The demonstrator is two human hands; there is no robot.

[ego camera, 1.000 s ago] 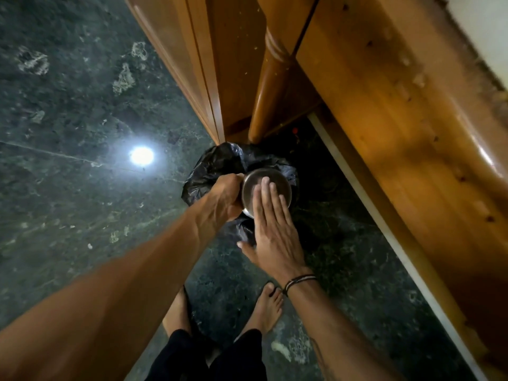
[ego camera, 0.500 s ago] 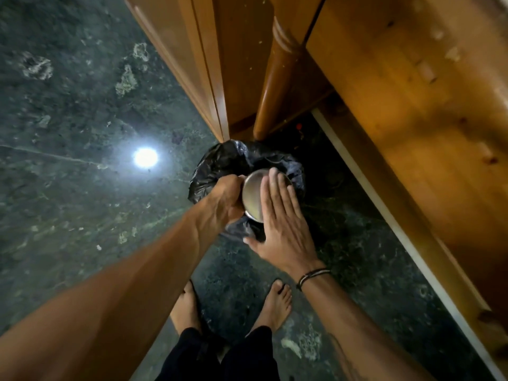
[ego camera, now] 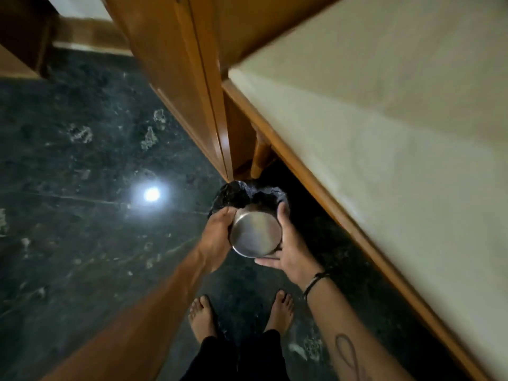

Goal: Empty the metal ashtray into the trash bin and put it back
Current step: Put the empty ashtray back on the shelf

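Note:
The round metal ashtray (ego camera: pixel 255 234) is held up between both hands, its flat shiny underside turned toward me, just in front of the trash bin. My left hand (ego camera: pixel 217 237) grips its left rim. My right hand (ego camera: pixel 288 248) cups its right side and lower edge from beneath. The trash bin (ego camera: pixel 242 195), lined with a black plastic bag, stands on the floor right behind the ashtray, its mouth partly hidden by it. The inside of the ashtray is not visible.
A wooden cabinet (ego camera: pixel 176 86) stands behind the bin. A wooden-framed bed with a pale mattress (ego camera: pixel 384 138) runs along the right. The floor (ego camera: pixel 68 215) is dark green stone with a lamp's reflection. My bare feet (ego camera: pixel 203 314) stand below the bin.
My right hand has left the ashtray's bottom, where it lay flat, and now cups its right side. The ashtray has risen away from the bin. The camera has lifted and tilted up.

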